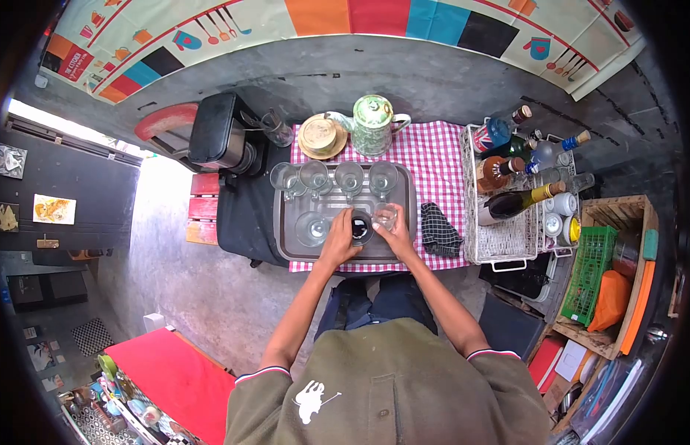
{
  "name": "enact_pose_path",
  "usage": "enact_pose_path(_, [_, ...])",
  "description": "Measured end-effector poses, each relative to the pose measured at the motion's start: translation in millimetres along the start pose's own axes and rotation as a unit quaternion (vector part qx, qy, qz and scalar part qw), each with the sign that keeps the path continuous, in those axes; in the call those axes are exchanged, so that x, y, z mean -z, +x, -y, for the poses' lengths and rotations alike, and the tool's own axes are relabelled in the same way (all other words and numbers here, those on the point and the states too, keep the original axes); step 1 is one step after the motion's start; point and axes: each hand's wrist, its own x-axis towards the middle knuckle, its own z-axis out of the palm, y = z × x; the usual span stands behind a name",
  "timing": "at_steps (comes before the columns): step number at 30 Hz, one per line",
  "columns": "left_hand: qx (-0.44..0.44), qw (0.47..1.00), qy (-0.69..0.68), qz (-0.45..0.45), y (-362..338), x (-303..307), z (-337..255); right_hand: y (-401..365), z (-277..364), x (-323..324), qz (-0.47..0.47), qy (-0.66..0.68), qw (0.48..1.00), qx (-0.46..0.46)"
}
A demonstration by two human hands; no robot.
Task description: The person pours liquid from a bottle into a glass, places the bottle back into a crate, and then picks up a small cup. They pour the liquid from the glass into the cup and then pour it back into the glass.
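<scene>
My left hand (340, 239) curls round the side of a glass with dark contents (360, 229), near the front of the brown tray (283, 248). Just to its right, my right hand (397, 237) has its fingers closed on a small clear glass (385, 215). A wide glass on a saucer-like base (313, 228) stands left of my left hand. Along the back of the tray is a row of several clear glass mugs (349, 178).
Behind the tray stand a green patterned pot (373, 126) and a stacked cup and saucer (321, 137). A dark checked cloth (440, 230) lies to the right, beside a white wicker basket (501, 248) with bottles. A black coffee machine (217, 130) is at back left.
</scene>
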Motion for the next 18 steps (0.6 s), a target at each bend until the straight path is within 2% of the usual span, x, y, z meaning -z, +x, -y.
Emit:
enact_pose_path(4, [0.020,1.000,-0.007,0.011,0.6,1.9,-4.4,0.4,-4.8,-0.4,-0.002,-0.012,1.000,0.008])
enact_pose_path(18, [-0.016,0.999,0.039,0.004,-8.8,2.5,-8.1,-4.7,-17.9,1.4,-0.016,-0.040,0.999,0.008])
